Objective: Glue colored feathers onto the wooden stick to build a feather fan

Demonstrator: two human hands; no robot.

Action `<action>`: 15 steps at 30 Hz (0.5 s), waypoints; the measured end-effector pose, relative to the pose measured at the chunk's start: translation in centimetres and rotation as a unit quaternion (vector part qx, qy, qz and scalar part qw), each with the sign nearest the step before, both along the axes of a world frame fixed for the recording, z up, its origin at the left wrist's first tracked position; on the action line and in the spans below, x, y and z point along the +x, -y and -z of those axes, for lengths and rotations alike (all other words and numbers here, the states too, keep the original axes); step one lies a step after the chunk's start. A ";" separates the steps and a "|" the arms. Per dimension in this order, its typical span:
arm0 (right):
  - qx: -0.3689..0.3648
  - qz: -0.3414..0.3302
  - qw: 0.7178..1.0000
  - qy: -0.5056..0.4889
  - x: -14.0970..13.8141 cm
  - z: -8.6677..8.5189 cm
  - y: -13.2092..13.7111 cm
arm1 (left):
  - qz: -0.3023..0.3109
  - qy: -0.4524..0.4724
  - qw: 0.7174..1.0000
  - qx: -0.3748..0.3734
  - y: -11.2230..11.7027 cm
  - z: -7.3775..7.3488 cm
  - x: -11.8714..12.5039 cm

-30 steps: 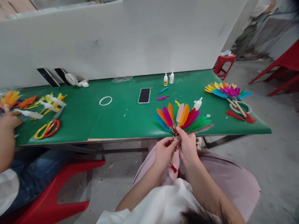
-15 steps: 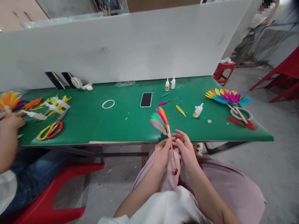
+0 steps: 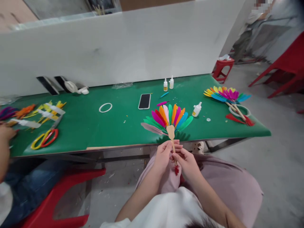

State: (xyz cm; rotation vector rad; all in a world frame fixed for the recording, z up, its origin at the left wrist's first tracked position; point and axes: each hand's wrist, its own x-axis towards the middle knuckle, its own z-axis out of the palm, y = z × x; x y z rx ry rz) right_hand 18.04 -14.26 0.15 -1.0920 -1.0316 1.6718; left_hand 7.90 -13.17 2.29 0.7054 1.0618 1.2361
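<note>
Over my lap, at the front edge of the green table, stands a feather fan (image 3: 170,131) with a pale wooden head and handle. Pink, orange, green, magenta and blue feathers spread out from its head. My left hand (image 3: 163,155) is closed round the upper handle, thumb in front. Lower down, my right hand (image 3: 187,162) pinches the same handle. A red tassel (image 3: 176,170) shows at the handle's lower end. Behind the fan, a magenta feather (image 3: 162,103) and a blue feather (image 3: 164,94) lie on the table.
On the green table (image 3: 114,129) are a phone (image 3: 144,101), a white ring (image 3: 105,108), a glue bottle (image 3: 197,109), finished-looking feather fans (image 3: 228,95) at right, and scissors (image 3: 48,136) at left. A co-worker's hand (image 3: 7,133) is at the far left.
The fan has turned from nearly edge-on to face me, so its spread feathers and wooden head now show. My right hand's fingers have closed onto the handle. The view has shifted slightly.
</note>
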 end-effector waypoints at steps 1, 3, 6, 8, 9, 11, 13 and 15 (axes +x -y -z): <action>0.001 0.009 1.000 0.004 0.6 0.1 0.0 | 0.022 -0.009 1.000 -0.003 0.1 0.1 0.2; 0.003 0.036 0.999 0.014 2.3 0.2 0.3 | 0.031 -0.057 0.998 0.012 0.1 0.3 0.4; 0.012 0.119 0.992 0.036 6.1 0.6 1.2 | 0.014 -0.137 0.990 0.009 0.1 1.1 0.5; 0.018 0.196 0.979 0.051 9.1 1.2 2.1 | -0.010 -0.154 0.988 0.000 -0.1 1.8 0.4; 0.018 0.235 0.970 0.056 10.7 1.6 2.6 | -0.014 -0.157 0.987 -0.002 -0.1 2.1 0.3; 0.018 0.315 0.947 0.058 13.9 2.3 3.3 | -0.025 -0.165 0.986 -0.002 -0.3 2.7 0.0; 0.026 0.386 0.920 0.059 16.9 3.0 3.7 | -0.038 -0.173 0.984 -0.001 -0.5 3.1 -0.3; 0.046 0.462 0.883 0.068 19.5 3.2 4.0 | -0.046 -0.187 0.981 -0.005 -0.6 3.2 -0.7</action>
